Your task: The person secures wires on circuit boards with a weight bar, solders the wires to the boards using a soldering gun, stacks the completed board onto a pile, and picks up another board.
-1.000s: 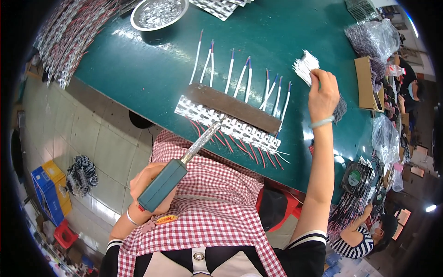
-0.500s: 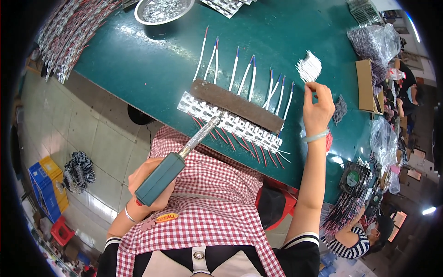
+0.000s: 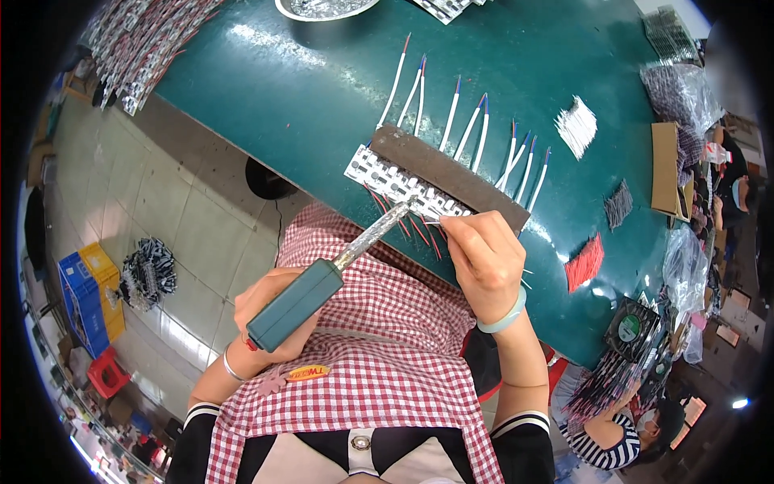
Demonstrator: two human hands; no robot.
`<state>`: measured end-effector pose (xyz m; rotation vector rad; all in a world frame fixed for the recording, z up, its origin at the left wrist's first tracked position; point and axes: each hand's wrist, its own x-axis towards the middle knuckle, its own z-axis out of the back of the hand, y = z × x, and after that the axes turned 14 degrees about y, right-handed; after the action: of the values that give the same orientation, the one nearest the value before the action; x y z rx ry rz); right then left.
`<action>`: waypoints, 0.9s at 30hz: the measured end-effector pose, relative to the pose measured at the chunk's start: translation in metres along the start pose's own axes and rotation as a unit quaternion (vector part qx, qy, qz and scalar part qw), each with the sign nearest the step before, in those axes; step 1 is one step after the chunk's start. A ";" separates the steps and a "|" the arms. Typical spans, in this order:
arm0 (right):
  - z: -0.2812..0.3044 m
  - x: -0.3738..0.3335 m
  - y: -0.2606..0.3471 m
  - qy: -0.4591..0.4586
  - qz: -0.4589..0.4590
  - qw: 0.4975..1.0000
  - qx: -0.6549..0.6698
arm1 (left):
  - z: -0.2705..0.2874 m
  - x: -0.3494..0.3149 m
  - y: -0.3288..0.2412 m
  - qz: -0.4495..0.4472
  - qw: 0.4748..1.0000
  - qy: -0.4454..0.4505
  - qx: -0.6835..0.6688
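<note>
My left hand (image 3: 256,297) is wrapped round the green handle of a soldering iron (image 3: 297,305). The iron's tip meets a row of white circuit boards (image 3: 372,168) at the table's near edge. My right hand (image 3: 493,264) pinches a short white wire (image 3: 433,223) close to that tip; its fingers cover the right part of the boards. A brown flat bar (image 3: 443,171) lies along the boards' far side. White-sheathed cables (image 3: 453,113) with coloured ends stick out beyond the bar. Short red wires (image 3: 418,230) hang from the boards' near side.
On the green table (image 3: 266,105) lie piles of white wires (image 3: 576,127), dark wires (image 3: 618,206) and red wires (image 3: 584,263). A metal bowl (image 3: 372,6) stands at the back. Wired boards (image 3: 137,36) are heaped far left. A co-worker in stripes (image 3: 617,445) sits at right.
My right hand has moved from the white wire pile to the boards, bringing a white wire to the iron's tip. My left hand still holds the iron there. The view has shifted slightly.
</note>
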<state>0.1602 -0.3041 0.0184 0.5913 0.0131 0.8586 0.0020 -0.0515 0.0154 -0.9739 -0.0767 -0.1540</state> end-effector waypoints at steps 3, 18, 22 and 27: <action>0.000 0.000 0.001 0.011 0.001 1.000 -0.020 | -0.003 0.000 0.002 -0.010 1.000 -0.001 -0.008; 0.007 0.000 0.008 0.051 -0.012 0.997 -0.060 | -0.006 0.007 0.001 -0.029 0.999 0.012 -0.004; 0.007 0.000 0.008 0.057 -0.014 0.996 -0.066 | -0.008 0.009 0.002 -0.043 0.999 0.014 -0.001; 0.008 0.000 0.008 0.061 -0.013 0.996 -0.065 | -0.009 0.010 0.001 -0.034 0.999 0.018 -0.006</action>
<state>0.1563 -0.3043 0.0290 0.4158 0.0743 0.8623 0.0125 -0.0590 0.0110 -0.9797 -0.0764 -0.2347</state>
